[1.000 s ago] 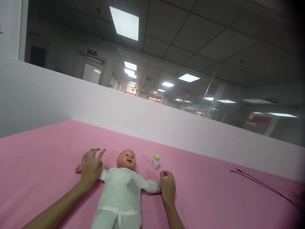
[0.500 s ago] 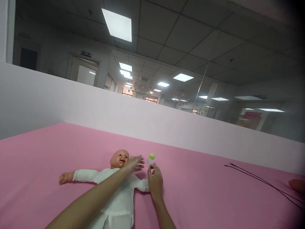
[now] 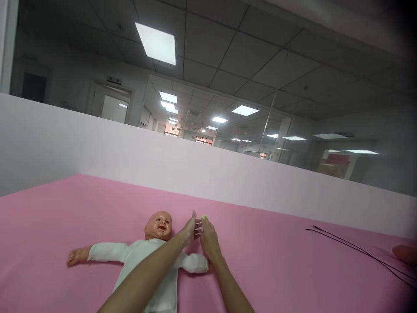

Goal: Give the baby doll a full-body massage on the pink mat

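Note:
A baby doll [image 3: 162,226] in white clothes lies face up on the pink surface, its arms spread. My left hand [image 3: 191,230] reaches across the doll, beside its head, with fingers apart and nothing in them. Just right of it, my right hand [image 3: 209,238] has its fingers closed round a small bottle. Only the bottle's light green cap [image 3: 203,217] shows at the fingertips; the body is hidden. The doll's sleeved arm [image 3: 194,263] lies under and beside my right wrist.
Two thin black cords [image 3: 352,245] run across the pink surface [image 3: 276,261] at the right. A reddish rounded object [image 3: 405,254] lies at the far right edge. Behind the surface stands a low white wall [image 3: 208,174] with glass above it.
My right hand has moved up over the bottle and now covers most of it. My left hand has moved away from the doll's face, with its fingers raised. The view has shifted slightly.

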A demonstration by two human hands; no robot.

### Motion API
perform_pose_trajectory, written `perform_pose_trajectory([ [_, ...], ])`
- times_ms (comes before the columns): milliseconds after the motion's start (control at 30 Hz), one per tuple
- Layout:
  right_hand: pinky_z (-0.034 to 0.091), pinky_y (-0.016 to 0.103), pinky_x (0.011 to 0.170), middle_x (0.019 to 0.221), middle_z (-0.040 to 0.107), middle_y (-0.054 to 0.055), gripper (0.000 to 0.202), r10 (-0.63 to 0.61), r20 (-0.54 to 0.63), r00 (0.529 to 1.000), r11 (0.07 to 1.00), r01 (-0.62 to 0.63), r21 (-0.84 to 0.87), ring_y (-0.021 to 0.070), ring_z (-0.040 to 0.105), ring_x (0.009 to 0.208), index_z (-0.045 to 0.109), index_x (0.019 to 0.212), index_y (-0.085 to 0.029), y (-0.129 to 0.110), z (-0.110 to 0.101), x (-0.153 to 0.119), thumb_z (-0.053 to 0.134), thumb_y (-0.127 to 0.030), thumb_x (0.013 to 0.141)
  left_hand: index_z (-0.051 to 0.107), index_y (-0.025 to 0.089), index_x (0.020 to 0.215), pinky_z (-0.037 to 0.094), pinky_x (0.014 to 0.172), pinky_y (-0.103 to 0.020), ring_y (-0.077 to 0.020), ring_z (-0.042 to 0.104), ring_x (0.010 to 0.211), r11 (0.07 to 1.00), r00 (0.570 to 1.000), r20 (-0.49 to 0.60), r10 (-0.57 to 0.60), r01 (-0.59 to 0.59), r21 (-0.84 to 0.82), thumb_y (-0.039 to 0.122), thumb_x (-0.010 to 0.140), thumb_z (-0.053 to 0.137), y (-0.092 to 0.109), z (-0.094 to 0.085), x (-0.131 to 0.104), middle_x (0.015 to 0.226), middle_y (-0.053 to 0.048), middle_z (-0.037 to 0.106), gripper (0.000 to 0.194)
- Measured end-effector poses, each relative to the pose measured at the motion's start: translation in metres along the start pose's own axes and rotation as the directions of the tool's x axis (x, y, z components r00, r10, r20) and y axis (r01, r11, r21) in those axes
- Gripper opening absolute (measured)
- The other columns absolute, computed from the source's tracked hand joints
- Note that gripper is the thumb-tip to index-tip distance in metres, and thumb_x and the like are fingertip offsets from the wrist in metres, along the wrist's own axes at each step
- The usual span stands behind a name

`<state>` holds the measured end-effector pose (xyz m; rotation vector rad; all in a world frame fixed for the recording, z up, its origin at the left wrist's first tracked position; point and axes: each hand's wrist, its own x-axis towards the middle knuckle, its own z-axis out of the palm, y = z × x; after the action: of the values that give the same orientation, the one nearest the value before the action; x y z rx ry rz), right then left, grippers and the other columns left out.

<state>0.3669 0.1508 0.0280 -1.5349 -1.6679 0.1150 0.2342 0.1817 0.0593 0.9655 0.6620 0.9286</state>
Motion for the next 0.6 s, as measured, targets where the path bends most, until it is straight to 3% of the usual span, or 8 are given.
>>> perform_pose_trajectory([
  [100, 0.027, 0.051, 0.127, 0.163, 0.043, 0.012, 0.059, 0.014, -0.023, 1.0, 0.988, -0.01, 0.154, 0.0301, 0.034, 0.155, 0.053, 0.152, -0.016, -0.024, 0.004, -0.019, 0.043, -0.042, 0.1, 0.072, 0.015, 0.115, 0.049, 0.106, -0.036, -0.0281, 0.066, 0.124, 1.0, 0.999, -0.037, -0.007, 0.007, -0.003, 0.063, 0.101, 0.038, 0.006, 0.001, -0.017, 0.135, -0.021, 0.067, 0.061],
  [200, 0.026, 0.052, 0.128, 0.165, 0.04, 0.011, 0.074, 0.031, 0.022, 0.999, 0.906, -0.037, 0.421, 0.0308, 0.03, 0.157, 0.046, 0.157, -0.021, -0.069, 0.014, -0.043, 0.044, -0.067, 0.099, 0.075, 0.013, 0.114, 0.056, 0.093, -0.031, -0.0226, 0.072, 0.113, 0.997, 0.997, -0.017, 0.074, -0.074, -0.019, 0.056, 0.104, 0.029, 0.004, 0.013, -0.049, 0.123, -0.021, 0.074, 0.064],
  [333, 0.011, 0.05, 0.132, 0.172, 0.027, 0.007, 0.079, -0.011, -0.043, 0.999, 0.837, 0.033, 0.547, 0.0269, 0.015, 0.161, 0.039, 0.161, -0.023, -0.122, 0.016, -0.06, 0.037, -0.073, 0.099, 0.081, 0.019, 0.09, 0.057, 0.07, -0.02, -0.0173, 0.071, 0.111, 0.968, 0.978, 0.029, 0.204, -0.206, 0.141, 0.049, 0.104, 0.018, -0.001, 0.026, -0.11, 0.094, -0.017, 0.081, 0.071],
  [367, 0.011, 0.05, 0.132, 0.172, 0.027, 0.007, 0.079, 0.025, -0.048, 0.999, 0.831, 0.006, 0.556, 0.0267, 0.015, 0.161, 0.038, 0.161, -0.023, -0.131, 0.015, -0.064, 0.036, -0.073, 0.099, 0.08, 0.024, 0.083, 0.058, 0.069, -0.02, -0.017, 0.071, 0.112, 0.962, 0.974, 0.06, 0.218, -0.225, 0.154, 0.051, 0.104, 0.018, 0.001, 0.023, -0.126, 0.096, -0.016, 0.081, 0.071],
  [400, 0.011, 0.05, 0.132, 0.172, 0.026, 0.006, 0.08, 0.063, -0.043, 0.997, 0.824, -0.027, 0.565, 0.0266, 0.015, 0.161, 0.035, 0.162, -0.024, -0.138, 0.015, -0.069, 0.034, -0.073, 0.099, 0.082, 0.018, 0.095, 0.058, 0.073, -0.021, -0.0172, 0.071, 0.115, 0.964, 0.97, 0.084, 0.226, -0.235, 0.126, 0.054, 0.105, 0.019, 0.005, 0.018, -0.14, 0.104, -0.015, 0.081, 0.074],
  [467, 0.012, 0.05, 0.132, 0.174, 0.021, 0.003, 0.079, 0.085, -0.006, 0.996, 0.813, -0.066, 0.579, 0.0252, 0.011, 0.162, 0.027, 0.165, -0.027, -0.153, 0.019, -0.084, 0.031, -0.073, 0.1, 0.08, 0.018, 0.113, 0.058, 0.086, -0.023, -0.017, 0.067, 0.125, 0.968, 0.966, 0.062, 0.25, -0.25, -0.007, 0.06, 0.105, 0.02, 0.014, 0.003, -0.163, 0.13, -0.014, 0.074, 0.074],
  [533, 0.011, 0.048, 0.133, 0.175, 0.015, -0.003, 0.078, -0.009, 0.025, 1.0, 0.817, -0.007, 0.577, 0.0232, 0.005, 0.163, 0.02, 0.167, -0.031, -0.17, 0.026, -0.103, 0.033, -0.071, 0.101, 0.076, 0.018, 0.122, 0.054, 0.097, -0.024, -0.0159, 0.058, 0.137, 0.955, 0.956, -0.009, 0.294, -0.294, -0.048, 0.061, 0.104, 0.018, 0.024, -0.013, -0.178, 0.143, -0.014, 0.065, 0.074],
  [600, 0.008, 0.047, 0.133, 0.175, 0.014, -0.004, 0.081, -0.119, 0.053, 0.991, 0.831, 0.071, 0.552, 0.0243, 0.002, 0.163, 0.022, 0.166, -0.031, -0.187, 0.03, -0.117, 0.041, -0.072, 0.099, 0.077, 0.02, 0.118, 0.052, 0.103, -0.025, -0.0164, 0.051, 0.144, 0.951, 0.952, -0.012, 0.306, -0.305, 0.042, 0.061, 0.104, 0.023, 0.031, -0.026, -0.186, 0.142, -0.016, 0.066, 0.07],
])
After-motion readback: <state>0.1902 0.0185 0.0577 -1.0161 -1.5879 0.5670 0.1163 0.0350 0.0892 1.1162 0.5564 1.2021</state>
